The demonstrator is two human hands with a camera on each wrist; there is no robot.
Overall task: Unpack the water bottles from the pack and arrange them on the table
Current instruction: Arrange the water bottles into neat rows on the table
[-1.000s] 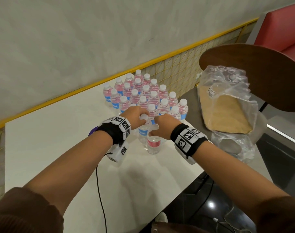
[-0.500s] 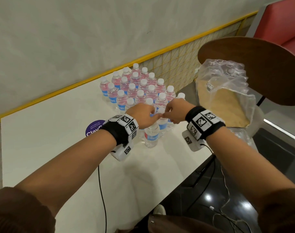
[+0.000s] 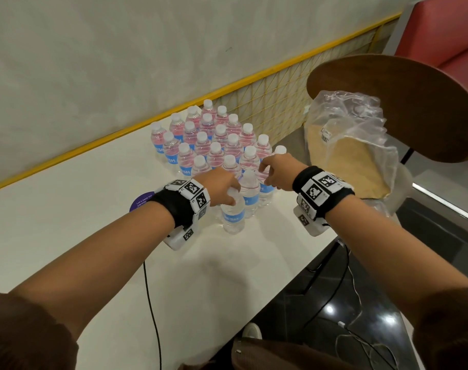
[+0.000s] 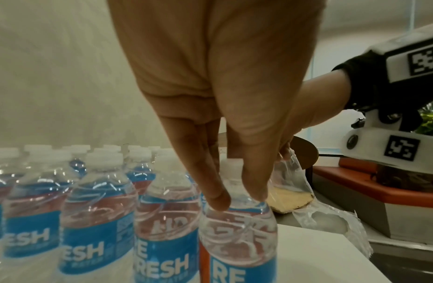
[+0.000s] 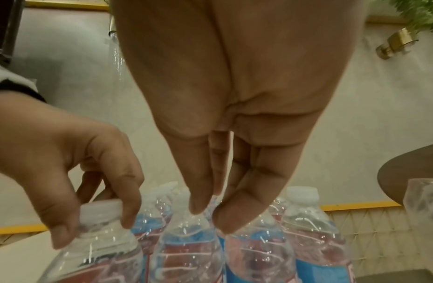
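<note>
**Both hands at the near row of bottles**

White worktop (image 3: pixel 99 236), against a pale wall with a yellow rail. Water bottles (image 3: pixel 214 137) stood upright in a tight block at its far right corner, several rows deep: small clear plastic, ribbed shoulders, white screw caps, blue label with white lettering reading "FRESH" in part, a red band above it.

Left hand (image 3: pixel 219 186) reached down over the nearest bottle (image 3: pixel 233 214), which stood at the front of the block, apart from the rest on its near side. Fingers and thumb curled round its neck just below the cap, pinching it; the fingertips (image 4: pixel 219 201) pressed on the shoulder.

Right hand (image 3: pixel 278 170) was over the next row, just right of the left hand. Its thumb and forefinger were drawn together, pointing down, tips (image 5: pixel 198 206) at the shoulders of two neighbouring bottles. Whether they gripped anything could not be told.

The emptied pack (image 3: pixel 353 145), crumpled clear film over a brown cardboard tray, lay off the worktop's right edge, below a round brown tabletop (image 3: pixel 403 108). Both wrists wore black bands with marker blocks.
</note>
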